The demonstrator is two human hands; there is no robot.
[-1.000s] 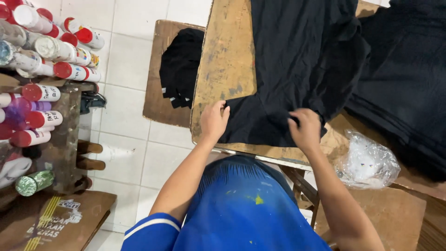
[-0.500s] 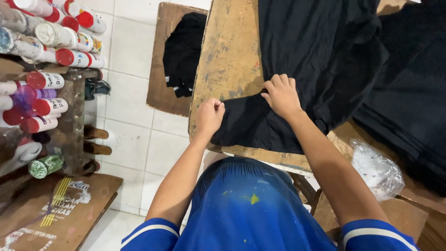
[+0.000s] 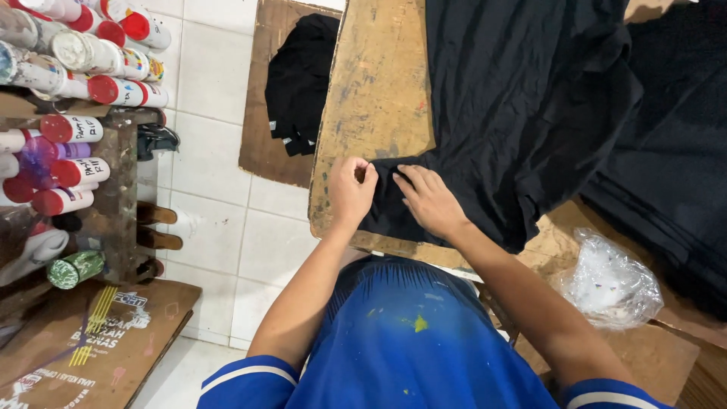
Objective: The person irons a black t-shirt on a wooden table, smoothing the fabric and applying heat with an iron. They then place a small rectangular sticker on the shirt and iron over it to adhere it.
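- Head view: the black garment [image 3: 522,113] lies spread on the worn wooden board [image 3: 379,83]; its top runs out of frame, and its right edge is hard to tell from the dark stack [image 3: 674,174] beside it.
- The left hand [image 3: 350,189] is curled, fingers pinching the garment's near-left corner at the board's edge.
- The right hand [image 3: 428,198] rests flat just beside it, fingers extended on the cloth, gripping nothing.
- Red-capped white bottles [image 3: 72,129] lie racked far left, with handwritten labels.
- A crumpled clear plastic bag [image 3: 609,280] sits lower right.
- A printed brown board [image 3: 83,341] lies lower left.
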